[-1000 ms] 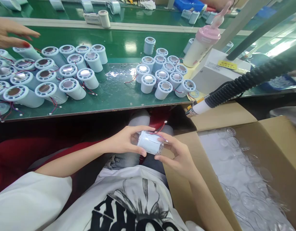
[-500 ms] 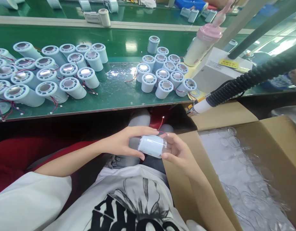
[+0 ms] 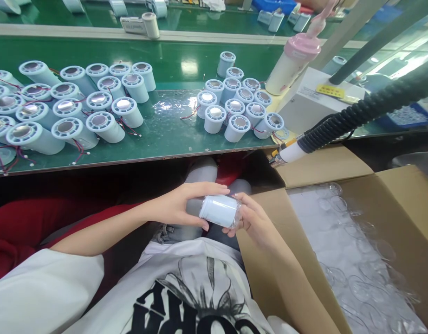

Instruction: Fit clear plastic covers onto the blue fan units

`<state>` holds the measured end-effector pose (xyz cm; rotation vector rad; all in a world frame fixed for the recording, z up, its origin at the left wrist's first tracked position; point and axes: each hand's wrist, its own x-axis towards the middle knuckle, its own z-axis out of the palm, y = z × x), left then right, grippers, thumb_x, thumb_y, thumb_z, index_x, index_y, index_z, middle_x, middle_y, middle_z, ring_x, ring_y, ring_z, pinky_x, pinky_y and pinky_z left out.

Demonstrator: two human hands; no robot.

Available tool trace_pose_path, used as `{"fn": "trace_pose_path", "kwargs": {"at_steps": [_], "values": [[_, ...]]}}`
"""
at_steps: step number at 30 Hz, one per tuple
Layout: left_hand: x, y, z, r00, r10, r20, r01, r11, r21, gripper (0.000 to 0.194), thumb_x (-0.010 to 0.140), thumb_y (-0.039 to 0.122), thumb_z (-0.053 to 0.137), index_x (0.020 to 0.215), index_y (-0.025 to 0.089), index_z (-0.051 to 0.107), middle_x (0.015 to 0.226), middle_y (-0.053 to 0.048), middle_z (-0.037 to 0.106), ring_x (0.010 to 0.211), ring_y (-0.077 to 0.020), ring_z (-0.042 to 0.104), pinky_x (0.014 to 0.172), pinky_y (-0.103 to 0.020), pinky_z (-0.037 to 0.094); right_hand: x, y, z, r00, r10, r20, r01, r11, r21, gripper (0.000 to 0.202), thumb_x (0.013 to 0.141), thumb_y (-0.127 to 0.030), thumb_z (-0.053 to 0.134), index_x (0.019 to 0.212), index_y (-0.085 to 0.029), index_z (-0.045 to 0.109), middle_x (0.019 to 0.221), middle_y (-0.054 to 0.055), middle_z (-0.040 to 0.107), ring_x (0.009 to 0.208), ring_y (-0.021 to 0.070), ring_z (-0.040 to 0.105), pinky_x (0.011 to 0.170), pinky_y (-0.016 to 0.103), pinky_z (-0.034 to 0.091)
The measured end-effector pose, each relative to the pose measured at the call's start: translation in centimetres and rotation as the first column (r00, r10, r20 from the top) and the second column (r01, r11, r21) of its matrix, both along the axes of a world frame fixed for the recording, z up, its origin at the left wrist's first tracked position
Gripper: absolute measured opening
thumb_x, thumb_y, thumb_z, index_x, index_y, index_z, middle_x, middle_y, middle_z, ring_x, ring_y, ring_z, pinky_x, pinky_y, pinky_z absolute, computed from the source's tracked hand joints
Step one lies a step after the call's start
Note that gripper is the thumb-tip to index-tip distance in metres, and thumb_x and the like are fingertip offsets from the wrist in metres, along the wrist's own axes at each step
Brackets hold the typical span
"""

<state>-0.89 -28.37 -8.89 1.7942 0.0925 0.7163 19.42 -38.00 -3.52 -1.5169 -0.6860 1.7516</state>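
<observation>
A light blue cylinder (image 3: 219,211) lies on its side between my hands, above my lap, with clear plastic at its right end. My left hand (image 3: 186,204) grips it at the left end, thumb below and fingers along the top. At the right end my right hand (image 3: 250,218) has its fingers closed around the clear plastic. On the green bench (image 3: 168,134) stand several similar blue cylinders (image 3: 104,125) with thin wires at the left, and another group (image 3: 236,127) right of the middle.
An open cardboard box (image 3: 384,204) with clear round plastic pieces (image 3: 367,278) is on the right. A black ribbed hose (image 3: 339,120) with a metal tip reaches over it. A pink-lidded bottle (image 3: 290,65) stands by a white unit (image 3: 304,102). Cylinders lie on the far belt.
My right hand has shifted its grip, its fingers now closed in around the plastic end. The wire that stuck up above the cylinder no longer shows. The rear cylinder of the right group has moved slightly right.
</observation>
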Motion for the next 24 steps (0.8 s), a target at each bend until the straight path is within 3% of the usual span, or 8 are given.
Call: {"fn": "trace_pose_path", "kwargs": {"at_steps": [4, 7, 10, 16, 19, 21, 22, 24], "values": [[0.0, 0.0, 0.0, 1.000, -0.006, 0.018, 0.006, 1.000, -0.002, 0.079, 0.069, 0.019, 0.076, 0.140, 0.023, 0.043, 0.140, -0.012, 0.044, 0.130, -0.0225, 0.043, 0.110, -0.036, 0.034, -0.6, 0.3, -0.1, 0.999, -0.026, -0.023, 0.025, 0.999, -0.045, 0.054, 0.064, -0.063, 0.070, 0.085, -0.021, 0.043, 0.047, -0.004, 0.055, 0.037, 0.0123, 0.054, 0.030, 0.011, 0.041], [0.1, -0.1, 0.0, 0.999, -0.004, 0.035, 0.004, 1.000, -0.008, 0.080, 0.068, 0.017, 0.077, 0.140, 0.024, 0.043, 0.140, -0.010, 0.045, 0.130, -0.0216, 0.043, 0.110, -0.035, 0.034, -1.1, 0.4, 0.1, 0.997, -0.015, -0.072, 0.008, 0.996, -0.091, 0.059, 0.063, -0.070, 0.065, 0.086, -0.020, 0.045, 0.049, 0.000, 0.059, 0.032, 0.0090, 0.047, 0.026, 0.009, 0.033], [0.2, -0.1, -0.1, 0.999, -0.005, 0.041, 0.005, 1.000, -0.017, 0.078, 0.069, 0.019, 0.076, 0.140, 0.024, 0.043, 0.141, -0.011, 0.044, 0.131, -0.0227, 0.043, 0.110, -0.036, 0.035, -1.4, 0.6, 0.5, 0.992, 0.021, -0.127, -0.046, 0.980, -0.192, 0.067, 0.062, -0.076, 0.060, 0.092, -0.016, 0.050, 0.056, 0.007, 0.064, 0.029, 0.0067, 0.042, 0.025, 0.009, 0.029], [0.3, -0.1, -0.1, 0.998, 0.002, 0.068, -0.006, 0.998, 0.058, 0.077, 0.072, 0.016, 0.073, 0.140, 0.025, 0.040, 0.142, -0.013, 0.041, 0.130, -0.0246, 0.042, 0.108, -0.040, 0.036, -1.2, 0.9, 0.6, 0.971, 0.067, -0.229, -0.130, 0.954, -0.270, 0.059, 0.071, -0.073, 0.048, 0.081, -0.016, 0.055, 0.050, 0.002, 0.058, 0.027, 0.0050, 0.039, 0.024, 0.008, 0.025], [0.2, -0.3, 0.0, 0.998, 0.012, 0.057, -0.014, 0.999, 0.039, 0.069, 0.073, 0.016, 0.072, 0.136, 0.024, 0.045, 0.137, -0.014, 0.044, 0.126, -0.0241, 0.045, 0.102, -0.037, 0.043, -1.2, 0.7, 0.2, 0.974, 0.103, -0.201, -0.161, 0.940, -0.299, 0.068, 0.068, -0.080, 0.041, 0.082, -0.015, 0.055, 0.049, 0.003, 0.056, 0.027, 0.0062, 0.040, 0.023, 0.009, 0.022], [0.1, -0.6, 0.1, 1.000, 0.018, 0.015, -0.017, 0.999, -0.051, 0.065, 0.074, 0.019, 0.072, 0.134, 0.023, 0.047, 0.134, -0.013, 0.046, 0.124, -0.0236, 0.047, 0.096, -0.032, 0.048, -1.0, 0.4, -0.1, 0.993, 0.117, -0.031, -0.121, 0.963, -0.239, 0.069, 0.069, -0.081, 0.037, 0.076, -0.014, 0.055, 0.048, 0.003, 0.055, 0.029, 0.0080, 0.044, 0.024, 0.011, 0.026], [0.0, -0.7, 0.1, 1.000, 0.019, -0.008, -0.020, 0.994, -0.111, 0.064, 0.074, 0.020, 0.072, 0.134, 0.022, 0.047, 0.133, -0.013, 0.047, 0.122, -0.0232, 0.048, 0.093, -0.030, 0.050, -0.9, 0.1, -0.2, 0.989, 0.094, 0.117, -0.077, 0.987, -0.143, 0.063, 0.073, -0.075, 0.039, 0.077, -0.015, 0.055, 0.053, 0.004, 0.058, 0.033, 0.0087, 0.048, 0.027, 0.012, 0.032], [-0.2, -1.0, 0.3, 0.999, 0.011, -0.050, -0.023, 0.970, -0.241, 0.066, 0.075, 0.021, 0.071, 0.136, 0.022, 0.045, 0.132, -0.012, 0.048, 0.117, -0.0217, 0.052, 0.089, -0.027, 0.052, -0.4, -0.4, -0.3, 0.908, -0.024, 0.419, -0.065, 0.978, 0.197, 0.035, 0.084, -0.050, 0.050, 0.093, -0.017, 0.057, 0.086, 0.008, 0.068, 0.060, 0.0110, 0.065, 0.050, 0.014, 0.053]]}}
